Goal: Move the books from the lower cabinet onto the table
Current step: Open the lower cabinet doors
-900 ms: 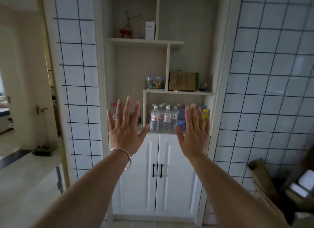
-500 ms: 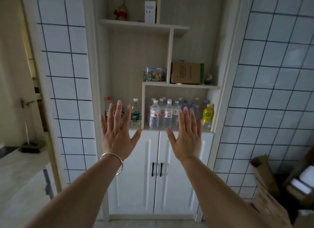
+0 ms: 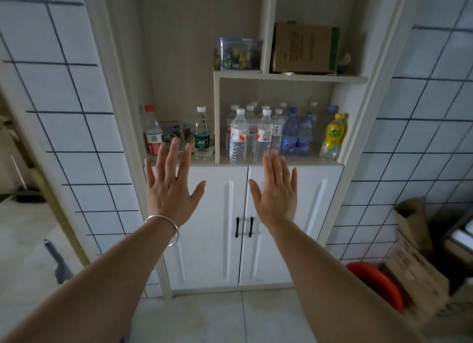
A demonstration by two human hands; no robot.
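White cabinet doors (image 3: 212,227) — black handles (image 3: 244,227)

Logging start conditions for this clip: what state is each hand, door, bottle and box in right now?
Left hand: open, fingers spread, holding nothing.
Right hand: open, holding nothing.
White double cabinet doors: both closed, black handles untouched.
Clear plastic water bottles: upright, capped.
Yellow drink bottle: upright, capped.
Red-capped bottle: upright, capped.
Brown cardboard box on the shelf: closed.
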